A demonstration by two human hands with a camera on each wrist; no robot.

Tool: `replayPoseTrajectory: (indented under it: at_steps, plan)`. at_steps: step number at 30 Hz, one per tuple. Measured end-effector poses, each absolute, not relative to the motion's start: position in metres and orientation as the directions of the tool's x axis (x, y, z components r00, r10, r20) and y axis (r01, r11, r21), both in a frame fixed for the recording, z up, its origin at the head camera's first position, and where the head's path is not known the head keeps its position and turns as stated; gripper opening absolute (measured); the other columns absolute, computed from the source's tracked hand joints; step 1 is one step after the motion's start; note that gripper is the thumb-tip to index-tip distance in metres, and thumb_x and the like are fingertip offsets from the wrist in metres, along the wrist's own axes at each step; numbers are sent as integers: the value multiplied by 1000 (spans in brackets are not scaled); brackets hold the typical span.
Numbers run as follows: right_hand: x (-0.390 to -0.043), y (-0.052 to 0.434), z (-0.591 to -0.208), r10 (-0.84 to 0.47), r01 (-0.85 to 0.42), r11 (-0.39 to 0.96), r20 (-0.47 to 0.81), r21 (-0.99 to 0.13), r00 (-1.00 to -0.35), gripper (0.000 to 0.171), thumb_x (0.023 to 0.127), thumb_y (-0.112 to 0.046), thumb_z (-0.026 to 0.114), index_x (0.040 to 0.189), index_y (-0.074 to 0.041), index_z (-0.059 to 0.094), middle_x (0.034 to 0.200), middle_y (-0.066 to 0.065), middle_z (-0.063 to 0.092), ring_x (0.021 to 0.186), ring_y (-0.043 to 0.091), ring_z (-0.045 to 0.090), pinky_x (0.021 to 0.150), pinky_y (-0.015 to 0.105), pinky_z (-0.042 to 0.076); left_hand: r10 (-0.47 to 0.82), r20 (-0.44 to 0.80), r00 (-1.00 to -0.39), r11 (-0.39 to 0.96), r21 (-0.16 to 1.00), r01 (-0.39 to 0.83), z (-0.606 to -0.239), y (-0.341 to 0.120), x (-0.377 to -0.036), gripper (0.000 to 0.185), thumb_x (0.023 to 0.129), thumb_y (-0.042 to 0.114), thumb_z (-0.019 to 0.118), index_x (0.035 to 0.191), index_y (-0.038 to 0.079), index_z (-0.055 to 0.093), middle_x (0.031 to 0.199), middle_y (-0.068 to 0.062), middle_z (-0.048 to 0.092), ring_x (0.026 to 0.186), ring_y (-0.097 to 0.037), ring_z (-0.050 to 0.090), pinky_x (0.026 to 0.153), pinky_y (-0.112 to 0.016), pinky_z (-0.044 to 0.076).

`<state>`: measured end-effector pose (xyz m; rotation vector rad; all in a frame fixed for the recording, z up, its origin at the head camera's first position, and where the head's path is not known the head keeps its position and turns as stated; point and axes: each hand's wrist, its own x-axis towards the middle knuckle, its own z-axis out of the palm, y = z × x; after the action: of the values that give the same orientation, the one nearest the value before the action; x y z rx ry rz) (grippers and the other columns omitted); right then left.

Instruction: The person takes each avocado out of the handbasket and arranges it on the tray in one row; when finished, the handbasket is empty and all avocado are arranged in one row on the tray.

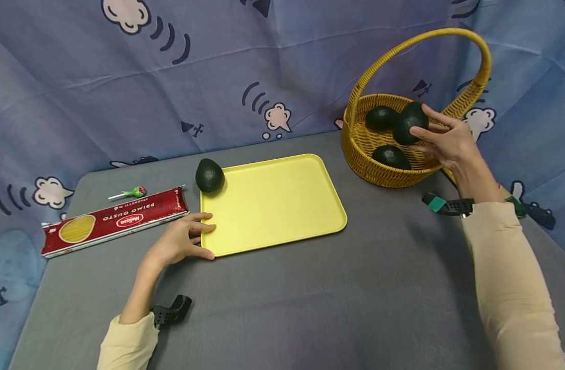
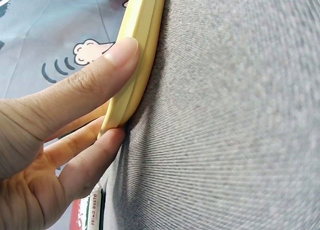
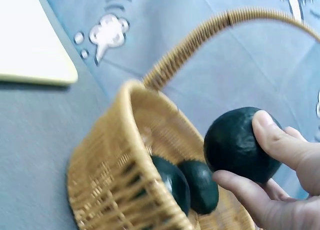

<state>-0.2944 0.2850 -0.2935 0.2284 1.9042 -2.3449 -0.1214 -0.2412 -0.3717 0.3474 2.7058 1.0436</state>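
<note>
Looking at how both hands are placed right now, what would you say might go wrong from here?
1. The right hand holds an avocado by the fingertips only, above the basket; it might slip and drop onto the two avocados below.
2. The avocado on the tray sits right at the corner rim of the tray; the left hand grips the tray's edge, so a tug may roll it off.

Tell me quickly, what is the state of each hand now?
Left hand: pinches the edge of the tray.
Right hand: holds an avocado above the basket.
</note>
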Motion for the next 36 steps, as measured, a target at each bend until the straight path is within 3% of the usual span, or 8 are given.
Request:
replayPoseTrajectory:
  at_steps: [3,5,8,17,22,25,32,36]
  plan:
    - [-284,278,-291,-14,151,-279,-153,-948,-988,67,80,6,70,136,-26,54,149,4,39,93,12,66,59,37,60,298,-108,-948,715,684,147,-373,-241,-122,63,67,14,88,120,-8,63,139,-21,47,109,-31,62,86,-37,54]
    - [-277,273,-291,-30,128,-329,-125,-936,-992,67,80,10,68,137,-23,54,131,3,59,89,14,68,58,39,59,296,-105,-949,713,685,147,-373,-241,-122,63,66,14,88,120,-7,64,139,-21,47,109,-32,62,86,-37,55]
    - [-266,264,-291,-54,101,-368,-87,-924,-995,67,81,12,66,138,-21,54,104,3,70,86,17,70,56,41,59,295,-106,-950,714,684,146,-373,-241,-122,63,66,13,88,120,-7,64,139,-21,47,109,-33,61,86,-37,55]
    - [-238,230,-291,-119,16,-410,37,-912,-992,63,84,14,62,139,-14,52,118,8,64,99,19,66,63,43,59,286,-120,-951,728,672,134,-371,-242,-121,63,67,14,88,120,-7,63,139,-21,47,110,-32,61,86,-38,54]
    - [-229,205,-292,-153,26,-372,34,-928,-988,63,84,10,63,141,-15,50,145,14,40,115,22,56,68,40,59,287,-122,-950,724,677,132,-371,-241,-121,63,67,14,88,121,-7,63,140,-20,47,109,-31,62,85,-37,55]
    - [-226,189,-293,-201,33,-342,39,-939,-979,64,85,9,63,142,-16,48,149,15,31,116,22,55,70,39,59,291,-121,-949,717,684,132,-371,-241,-122,63,68,14,87,122,-7,62,140,-21,46,109,-31,62,86,-36,55]
    - [-224,152,-305,-335,32,-371,102,-928,-937,66,85,11,63,144,-12,44,131,10,54,104,20,65,77,40,57,289,-122,-949,725,675,134,-371,-242,-122,63,68,16,88,122,-6,63,140,-20,46,109,-31,62,86,-37,55]
    - [-227,132,-316,-388,8,-322,125,-947,-913,65,85,7,65,144,-12,44,140,17,46,106,20,64,79,39,57,289,-115,-950,731,668,141,-370,-241,-123,64,67,17,88,121,-6,63,139,-21,47,109,-30,62,86,-38,55]
